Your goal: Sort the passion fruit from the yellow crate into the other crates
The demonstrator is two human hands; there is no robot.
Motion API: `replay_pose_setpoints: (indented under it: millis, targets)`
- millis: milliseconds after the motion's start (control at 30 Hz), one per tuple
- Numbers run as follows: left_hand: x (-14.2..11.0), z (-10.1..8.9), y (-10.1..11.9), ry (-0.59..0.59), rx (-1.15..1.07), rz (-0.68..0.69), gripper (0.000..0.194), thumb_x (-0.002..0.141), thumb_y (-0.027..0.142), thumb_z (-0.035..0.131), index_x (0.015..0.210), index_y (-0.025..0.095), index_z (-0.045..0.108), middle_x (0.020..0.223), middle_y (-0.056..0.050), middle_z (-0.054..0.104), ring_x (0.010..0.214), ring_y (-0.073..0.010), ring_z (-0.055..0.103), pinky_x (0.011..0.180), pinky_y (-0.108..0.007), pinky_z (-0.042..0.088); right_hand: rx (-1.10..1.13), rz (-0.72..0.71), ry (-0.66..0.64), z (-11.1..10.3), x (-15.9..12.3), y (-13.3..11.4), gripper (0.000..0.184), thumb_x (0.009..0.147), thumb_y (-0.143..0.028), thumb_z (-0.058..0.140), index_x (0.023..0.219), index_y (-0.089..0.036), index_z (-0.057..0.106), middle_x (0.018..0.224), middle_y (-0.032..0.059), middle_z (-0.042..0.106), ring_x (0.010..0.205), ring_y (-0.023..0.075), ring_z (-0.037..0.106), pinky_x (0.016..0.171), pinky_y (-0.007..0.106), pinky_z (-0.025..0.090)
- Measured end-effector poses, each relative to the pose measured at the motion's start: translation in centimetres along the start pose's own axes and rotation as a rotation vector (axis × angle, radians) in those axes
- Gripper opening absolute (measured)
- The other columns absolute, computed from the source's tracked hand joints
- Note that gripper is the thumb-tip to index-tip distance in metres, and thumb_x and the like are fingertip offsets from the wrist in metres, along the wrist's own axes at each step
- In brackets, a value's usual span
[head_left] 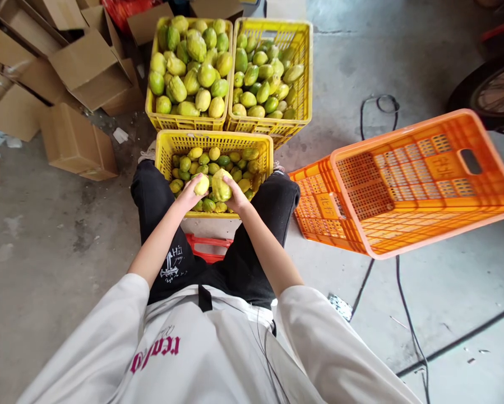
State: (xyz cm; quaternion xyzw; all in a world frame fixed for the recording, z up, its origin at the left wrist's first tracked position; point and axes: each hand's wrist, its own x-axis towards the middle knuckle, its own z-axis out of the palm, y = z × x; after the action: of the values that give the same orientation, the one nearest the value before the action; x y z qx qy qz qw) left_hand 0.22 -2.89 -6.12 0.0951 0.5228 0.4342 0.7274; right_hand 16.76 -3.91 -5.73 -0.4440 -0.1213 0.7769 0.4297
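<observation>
I sit on a red stool with a yellow crate of green-yellow fruit between my knees. My left hand is closed around a small yellow fruit over the crate's near edge. My right hand grips a larger yellow-green fruit right beside it. The two fruits almost touch. Several more fruits lie loose in the crate beneath my hands.
Two fuller yellow crates, a left one and a right one, stand behind. An orange crate lies tilted on another at the right. Cardboard boxes pile at the left. Black cables cross the concrete floor; a wheel is at far right.
</observation>
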Motion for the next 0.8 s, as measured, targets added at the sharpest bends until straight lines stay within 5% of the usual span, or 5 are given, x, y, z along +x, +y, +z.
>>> replay_pose_setpoints:
  millis: [200, 400, 533, 800]
  targets:
    - [-1.2, 1.0, 0.9, -0.015, -0.131, -0.057, 0.023, 0.092, 0.042, 0.066, 0.082, 0.021, 0.066, 0.08, -0.006, 0.073, 0.104, -0.0274, 0.076, 0.086, -0.036, 0.064, -0.006, 0.005, -0.004, -0.1, 0.1, 0.0, 0.026, 0.088, -0.047, 0.08, 0.101, -0.025, 0.072, 0.097, 0.0045, 0.083, 0.114, 0.0296, 0.078, 0.095, 0.041, 0.069]
    - [-1.5, 0.9, 1.0, -0.062, -0.168, -0.04, 0.013, 0.091, 0.028, 0.064, 0.078, 0.023, 0.061, 0.074, -0.003, 0.071, 0.085, -0.0211, 0.074, 0.077, -0.031, 0.064, 0.08, 0.06, 0.036, -0.3, 0.5, 0.0, 0.036, 0.092, -0.06, 0.07, 0.101, -0.025, 0.069, 0.093, 0.0054, 0.081, 0.114, 0.031, 0.078, 0.091, 0.041, 0.07]
    - [-1.4, 0.8, 0.5, -0.124, -0.071, -0.004, 0.009, 0.085, 0.02, 0.072, 0.084, 0.022, 0.064, 0.077, -0.001, 0.07, 0.085, -0.0183, 0.074, 0.072, -0.025, 0.059, 0.111, 0.045, 0.057, -0.4, 0.5, -0.2, 0.039, 0.095, -0.064, 0.061, 0.105, -0.027, 0.068, 0.093, 0.0033, 0.079, 0.111, 0.0315, 0.078, 0.089, 0.045, 0.071]
    - [-1.1, -0.1, 0.2, -0.215, 0.049, 0.009, 0.048, 0.064, 0.022, 0.1, 0.089, 0.022, 0.059, 0.077, 0.004, 0.065, 0.082, -0.0162, 0.073, 0.07, -0.023, 0.055, 0.102, 0.089, -0.007, -0.2, 0.1, 0.0, 0.046, 0.093, -0.067, 0.065, 0.109, -0.025, 0.072, 0.094, 0.0039, 0.081, 0.112, 0.0323, 0.078, 0.092, 0.044, 0.069]
